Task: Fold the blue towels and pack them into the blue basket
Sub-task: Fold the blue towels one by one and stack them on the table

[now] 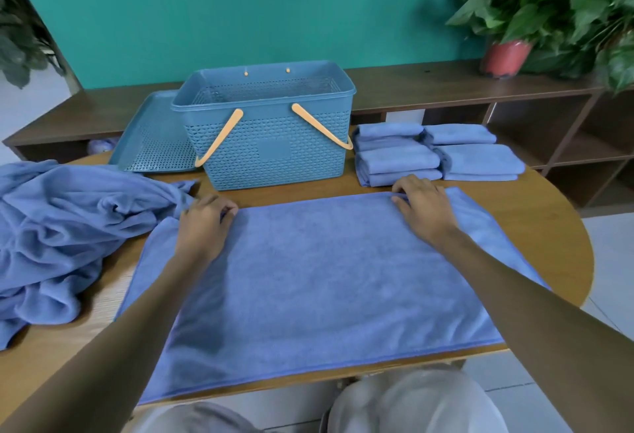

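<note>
A blue towel lies spread flat across the wooden table in front of me. My left hand pinches its far edge near the left corner. My right hand grips the far edge toward the right. Behind the towel stands the blue basket with orange handles, its inside looking bare. Several folded blue towels sit in stacks to the right of the basket. A crumpled heap of unfolded blue towels lies at the left.
The basket's lid leans flat behind it on the left. A low wooden shelf runs along the teal wall, with a potted plant on it at the right. My knees show under the table's near edge.
</note>
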